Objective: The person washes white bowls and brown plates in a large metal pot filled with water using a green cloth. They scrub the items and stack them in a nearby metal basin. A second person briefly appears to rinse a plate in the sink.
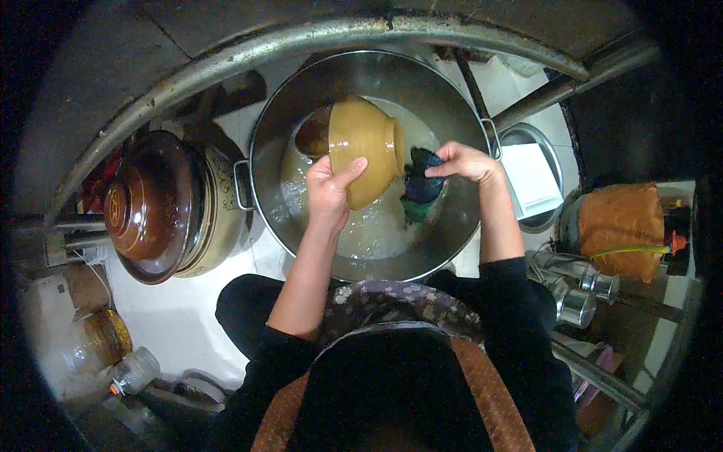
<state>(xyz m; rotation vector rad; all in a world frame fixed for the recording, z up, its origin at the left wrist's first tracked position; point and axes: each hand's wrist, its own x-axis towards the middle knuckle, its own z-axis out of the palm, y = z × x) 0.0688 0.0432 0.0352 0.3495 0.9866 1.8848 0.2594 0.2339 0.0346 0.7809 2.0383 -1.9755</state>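
My left hand [333,189] grips the rim of a yellow glazed bowl [364,147], thumb on its outer wall. The bowl is tipped on its side, its foot facing right. Just right of that foot, my right hand [460,164] pinches a dark scouring pad [423,178] with some green at its lower end. Both hands are over a large metal pot [457,226] holding cloudy water [367,237]. A brown rounded vessel [313,133] shows in the pot, partly hidden behind the bowl.
Left of the pot stands a large ceramic crock [217,209] with a brown glazed lid [149,206]. A round metal basin [551,217] with a white rectangular stack [531,178] lies to the right, near metal canisters [573,305]. A metal rail [282,42] curves beyond the pot.
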